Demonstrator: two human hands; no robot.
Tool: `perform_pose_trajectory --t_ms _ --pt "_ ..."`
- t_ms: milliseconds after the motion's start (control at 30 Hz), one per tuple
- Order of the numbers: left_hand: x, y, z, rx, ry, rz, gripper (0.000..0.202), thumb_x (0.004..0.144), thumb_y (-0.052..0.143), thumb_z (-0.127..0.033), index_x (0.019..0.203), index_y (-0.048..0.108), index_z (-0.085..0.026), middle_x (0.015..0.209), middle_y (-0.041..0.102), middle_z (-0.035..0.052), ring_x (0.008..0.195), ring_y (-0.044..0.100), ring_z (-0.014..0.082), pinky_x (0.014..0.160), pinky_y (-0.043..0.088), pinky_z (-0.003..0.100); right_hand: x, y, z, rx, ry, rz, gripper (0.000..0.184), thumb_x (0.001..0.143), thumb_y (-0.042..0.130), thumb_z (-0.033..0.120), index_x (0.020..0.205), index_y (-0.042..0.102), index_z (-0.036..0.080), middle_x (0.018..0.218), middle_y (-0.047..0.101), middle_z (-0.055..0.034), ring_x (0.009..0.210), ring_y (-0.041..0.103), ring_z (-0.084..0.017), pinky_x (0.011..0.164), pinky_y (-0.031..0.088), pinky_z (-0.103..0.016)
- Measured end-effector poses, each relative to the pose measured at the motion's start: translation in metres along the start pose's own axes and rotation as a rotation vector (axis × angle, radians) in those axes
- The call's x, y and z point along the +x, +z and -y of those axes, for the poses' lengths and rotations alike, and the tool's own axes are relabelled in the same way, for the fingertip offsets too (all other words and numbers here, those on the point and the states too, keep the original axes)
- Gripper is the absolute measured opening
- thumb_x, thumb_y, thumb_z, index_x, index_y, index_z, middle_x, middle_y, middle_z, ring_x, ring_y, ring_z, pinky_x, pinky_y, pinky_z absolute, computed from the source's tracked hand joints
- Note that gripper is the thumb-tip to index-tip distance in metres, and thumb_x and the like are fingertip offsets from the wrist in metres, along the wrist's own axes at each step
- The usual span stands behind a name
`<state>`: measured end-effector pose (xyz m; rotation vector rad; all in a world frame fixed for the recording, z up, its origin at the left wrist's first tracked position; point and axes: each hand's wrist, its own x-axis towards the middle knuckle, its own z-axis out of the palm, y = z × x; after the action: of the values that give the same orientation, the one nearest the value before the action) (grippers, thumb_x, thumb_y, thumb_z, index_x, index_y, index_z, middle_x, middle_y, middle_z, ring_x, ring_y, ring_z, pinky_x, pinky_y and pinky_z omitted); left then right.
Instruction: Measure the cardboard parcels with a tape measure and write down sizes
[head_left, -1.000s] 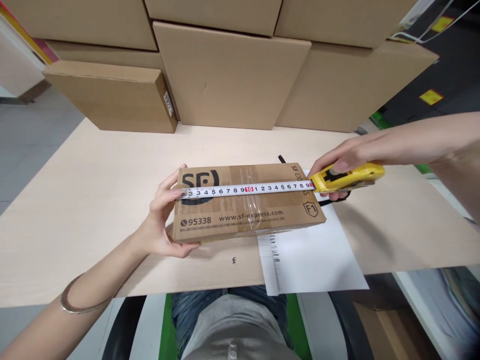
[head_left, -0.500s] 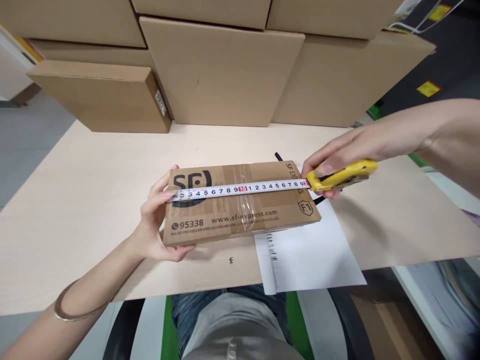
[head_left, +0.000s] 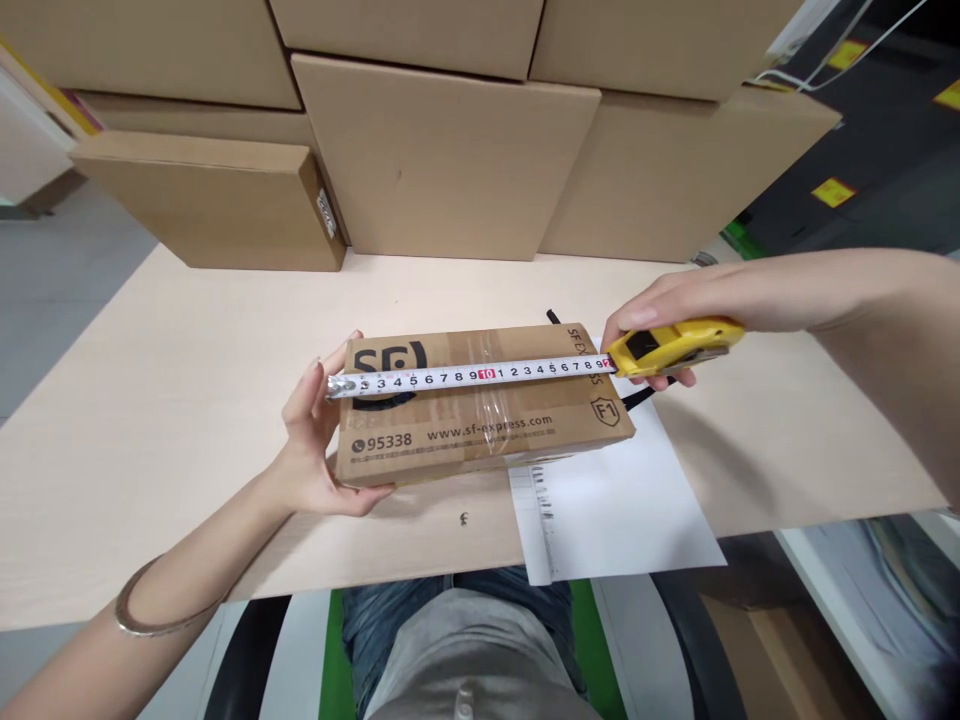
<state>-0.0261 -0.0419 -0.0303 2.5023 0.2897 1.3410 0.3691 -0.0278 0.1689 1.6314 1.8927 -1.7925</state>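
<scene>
A brown cardboard box (head_left: pixel 442 415) with black print and clear tape is held at its left end by my left hand (head_left: pixel 319 435), fingers behind and thumb along the lower front edge. My right hand (head_left: pixel 649 320) grips a yellow tape measure (head_left: pixel 675 345) at the box's right end. Its white blade (head_left: pixel 480 375) lies extended across the box's top, the metal tip jutting a little past the left edge beside my left fingers. A black pen (head_left: pixel 637 397) shows partly behind the box, its middle hidden.
Underneath the box's right part lies a notebook with white pages (head_left: pixel 630 500) on the pale wooden table (head_left: pixel 150 430). Large cardboard boxes (head_left: pixel 442 160) are stacked along the back, and a flatter carton (head_left: pixel 202 205) stands at the left. A chair armrest (head_left: pixel 251 660) is below the table edge.
The blade's tip has slid left past the box edge, and my left index finger has lifted off it. The box sits slightly further right against the blade.
</scene>
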Motion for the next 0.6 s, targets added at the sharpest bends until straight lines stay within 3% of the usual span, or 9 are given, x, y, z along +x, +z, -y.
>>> perform_pose_trajectory --t_ms 100,233,400,500,600 --pt "-0.004 0.002 0.002 -0.022 -0.008 -0.011 0.158 0.052 0.102 -0.053 0.169 -0.001 -0.026 0.172 0.024 0.0234 0.159 0.030 0.0427 0.119 0.042 0.066 -0.005 0.003 -0.004 -0.008 -0.079 -0.037 0.044 0.086 0.070 0.060 0.080 0.075 0.017 0.073 0.071 -0.0033 0.061 0.063 -0.013 0.058 0.051 -0.025" --pt "-0.010 0.002 0.002 -0.027 -0.084 -0.032 0.160 0.048 0.102 -0.056 0.169 0.001 -0.032 0.170 0.028 0.0186 0.157 0.033 0.0418 0.121 0.044 0.063 -0.005 0.009 -0.021 0.233 -0.207 -0.082 0.046 0.076 0.075 0.063 0.088 0.076 0.019 0.075 0.073 -0.0042 0.063 0.064 -0.016 0.056 0.051 -0.028" --pt "-0.007 0.010 -0.012 0.233 -0.124 -0.214 0.145 0.037 0.098 -0.071 0.161 0.034 -0.035 0.142 0.043 0.0135 0.137 0.047 0.0411 0.107 0.054 0.064 -0.001 0.031 -0.040 0.550 -0.268 -0.391 0.028 0.081 0.073 0.049 0.086 0.073 0.021 0.096 0.078 -0.0094 0.067 0.065 -0.019 0.057 0.052 -0.032" --pt "0.001 0.018 -0.026 0.409 -0.157 -0.294 0.128 0.037 0.094 -0.079 0.148 0.049 -0.034 0.130 0.041 0.0114 0.125 0.050 0.0369 0.097 0.058 0.060 0.001 0.044 -0.040 0.636 -0.252 -0.411 0.026 0.086 0.066 0.046 0.084 0.071 0.020 0.109 0.078 -0.0124 0.066 0.065 -0.019 0.057 0.051 -0.034" --pt "0.011 0.025 -0.041 0.512 -0.109 -0.296 0.103 0.046 0.090 -0.081 0.133 0.061 -0.032 0.120 0.041 0.0082 0.111 0.052 0.0288 0.083 0.063 0.046 0.008 0.050 -0.037 0.630 -0.281 -0.388 0.025 0.087 0.064 0.044 0.086 0.070 0.020 0.112 0.077 -0.0123 0.068 0.066 -0.019 0.057 0.053 -0.033"
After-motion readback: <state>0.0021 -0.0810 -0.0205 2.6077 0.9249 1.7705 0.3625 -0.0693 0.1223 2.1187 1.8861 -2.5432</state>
